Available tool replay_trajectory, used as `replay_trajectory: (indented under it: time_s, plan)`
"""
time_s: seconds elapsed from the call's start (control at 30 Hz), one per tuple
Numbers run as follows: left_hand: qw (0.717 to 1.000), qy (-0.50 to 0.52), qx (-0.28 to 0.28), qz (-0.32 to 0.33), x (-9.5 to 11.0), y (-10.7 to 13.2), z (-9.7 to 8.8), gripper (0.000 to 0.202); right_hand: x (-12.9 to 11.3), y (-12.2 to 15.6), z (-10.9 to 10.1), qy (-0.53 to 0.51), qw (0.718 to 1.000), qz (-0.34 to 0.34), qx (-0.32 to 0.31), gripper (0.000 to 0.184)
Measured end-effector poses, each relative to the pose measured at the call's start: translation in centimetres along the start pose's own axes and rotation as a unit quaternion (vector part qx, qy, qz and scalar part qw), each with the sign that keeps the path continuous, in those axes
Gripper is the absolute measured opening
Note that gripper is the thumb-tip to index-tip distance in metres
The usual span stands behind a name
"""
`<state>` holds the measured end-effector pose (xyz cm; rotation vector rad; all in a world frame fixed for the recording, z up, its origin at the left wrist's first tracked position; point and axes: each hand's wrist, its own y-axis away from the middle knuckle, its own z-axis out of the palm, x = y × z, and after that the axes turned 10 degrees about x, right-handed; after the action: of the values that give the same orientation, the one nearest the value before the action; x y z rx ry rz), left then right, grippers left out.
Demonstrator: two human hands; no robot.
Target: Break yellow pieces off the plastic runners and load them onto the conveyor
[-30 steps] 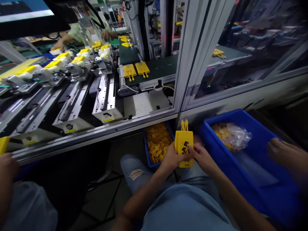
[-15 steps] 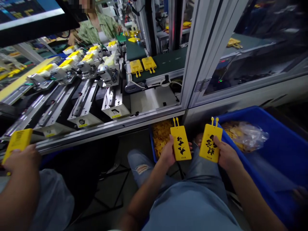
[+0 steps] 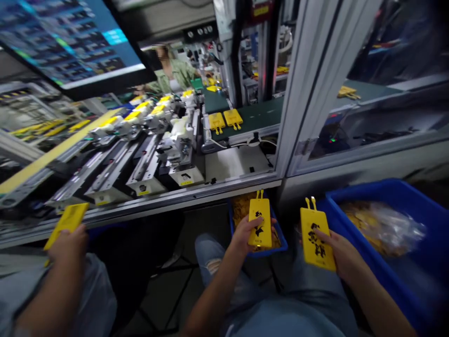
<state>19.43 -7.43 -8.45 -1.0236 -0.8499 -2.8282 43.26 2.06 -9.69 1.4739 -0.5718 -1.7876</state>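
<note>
My left hand grips a flat yellow plastic card printed with black characters and with two small prongs on top. It hovers above a small blue bin of yellow parts. My right hand holds a second yellow card of the same kind, tilted slightly, beside the rim of a large blue crate. Both cards sit over my lap, a hand's width apart.
A co-worker's hand at the left holds another yellow card. Ahead, behind an aluminium frame, a green conveyor carries two yellow cards, with rail fixtures to its left. A monitor hangs upper left. A person stands far back.
One second ago both my hands held one stack together; they have since split it into two cards and moved apart. The view has tilted up. The co-worker's card moved right.
</note>
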Motion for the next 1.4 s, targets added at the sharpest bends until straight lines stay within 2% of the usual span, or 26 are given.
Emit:
replay_trajectory:
  time_s: [0.07, 0.13, 0.3, 0.4, 0.53, 0.63, 0.77, 0.83, 0.9, 0.97, 1.03, 1.07, 1.13, 1.17, 1.23, 1.4]
  plan:
    - [1.0, 0.006, -0.003, 0.015, 1.7, 0.9, -0.6, 0.039, 0.2, -0.4, 0.7, 0.025, 0.999, 0.02, -0.017, 0.042]
    - [0.999, 0.016, 0.01, 0.036, 3.3, 2.2, -1.2, 0.042, 0.1, -0.6, 2.3, 0.046, 0.998, 0.016, -0.036, 0.04]
    - [0.983, 0.0, 0.086, 0.161, 7.1, 6.0, -2.3, 0.035, -1.2, -0.7, 8.5, 0.028, 0.996, -0.034, -0.073, 0.019]
    - [0.97, -0.027, 0.115, 0.213, 9.5, 8.1, -2.5, 0.035, -2.1, -1.0, 11.8, 0.02, 0.991, -0.056, -0.122, 0.016]
    - [0.961, -0.057, 0.139, 0.232, 12.3, 10.9, -2.3, 0.035, -2.9, -1.3, 14.7, 0.038, 0.979, -0.053, -0.193, 0.018]
    - [0.957, -0.074, 0.156, 0.235, 13.7, 13.0, -2.2, 0.037, -3.3, -1.5, 16.2, 0.069, 0.97, -0.052, -0.229, 0.024]
    - [0.952, -0.103, 0.173, 0.23, 14.4, 16.1, -2.2, 0.035, -4.0, -2.0, 18.6, 0.089, 0.955, -0.116, -0.26, 0.033]
    - [0.95, -0.119, 0.189, 0.22, 14.5, 17.7, -2.2, 0.033, -4.5, -2.3, 20.3, 0.125, 0.931, -0.193, -0.283, 0.039]
    - [0.945, -0.138, 0.203, 0.216, 14.6, 19.4, -2.3, 0.032, -4.9, -2.8, 22.4, 0.196, 0.878, -0.317, -0.299, 0.038]
    - [0.94, -0.154, 0.215, 0.218, 14.7, 21.1, -2.4, 0.033, -5.4, -3.5, 24.9, 0.264, 0.792, -0.463, -0.297, 0.027]
    - [0.934, -0.16, 0.227, 0.223, 14.6, 22.6, -2.6, 0.036, -5.7, -4.6, 27.4, 0.311, 0.701, -0.581, -0.27, 0.023]
    - [0.933, -0.159, 0.234, 0.224, 14.5, 23.4, -2.7, 0.037, -5.9, -5.2, 28.4, 0.332, 0.662, -0.62, -0.258, 0.024]
    - [0.933, -0.154, 0.245, 0.215, 14.3, 24.8, -2.8, 0.037, -5.8, -6.0, 30.0, 0.36, 0.609, -0.664, -0.243, 0.027]
    - [0.935, -0.15, 0.246, 0.205, 14.1, 25.4, -2.8, 0.036, -5.6, -6.1, 30.5, 0.362, 0.595, -0.674, -0.244, 0.029]
    - [0.942, -0.145, 0.24, 0.183, 13.6, 26.6, -2.7, 0.034, -4.9, -5.5, 31.0, 0.344, 0.589, -0.681, -0.266, 0.03]
    - [0.937, -0.138, 0.248, 0.202, 10.9, 29.7, -1.1, 0.022, -2.0, 0.0, 30.9, 0.306, 0.611, -0.632, -0.365, 0.028]
